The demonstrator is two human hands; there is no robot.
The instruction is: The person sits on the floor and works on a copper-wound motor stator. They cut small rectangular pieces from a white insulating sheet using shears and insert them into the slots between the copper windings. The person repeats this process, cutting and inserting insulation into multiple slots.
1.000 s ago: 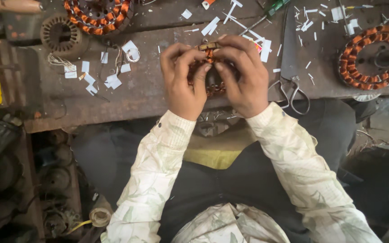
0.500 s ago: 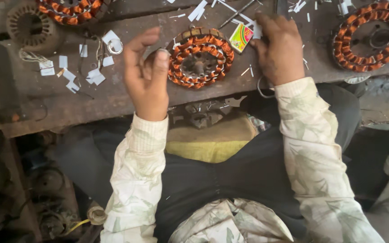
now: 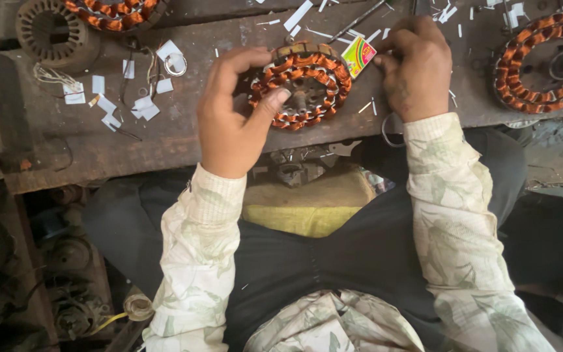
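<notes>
A round motor stator with orange copper windings (image 3: 304, 85) lies on the dark wooden bench (image 3: 164, 140) in front of me. My left hand (image 3: 232, 114) grips its left rim, thumb pressed on the windings. My right hand (image 3: 415, 65) rests to the right of the stator, and its fingers pinch a small red, yellow and green box (image 3: 358, 56) that lies on the bench beside the stator.
A second wound stator (image 3: 545, 62) lies at the right. Another wound stator (image 3: 115, 12) and a bare metal core (image 3: 50, 32) sit at the top left. White paper scraps (image 3: 141, 104) and a thin metal rod (image 3: 360, 19) litter the bench. Old motor parts (image 3: 66, 261) lie below left.
My hands came off the stator and spread apart. The left hand has since returned to grip its left rim, and the right hand now pinches the small coloured box.
</notes>
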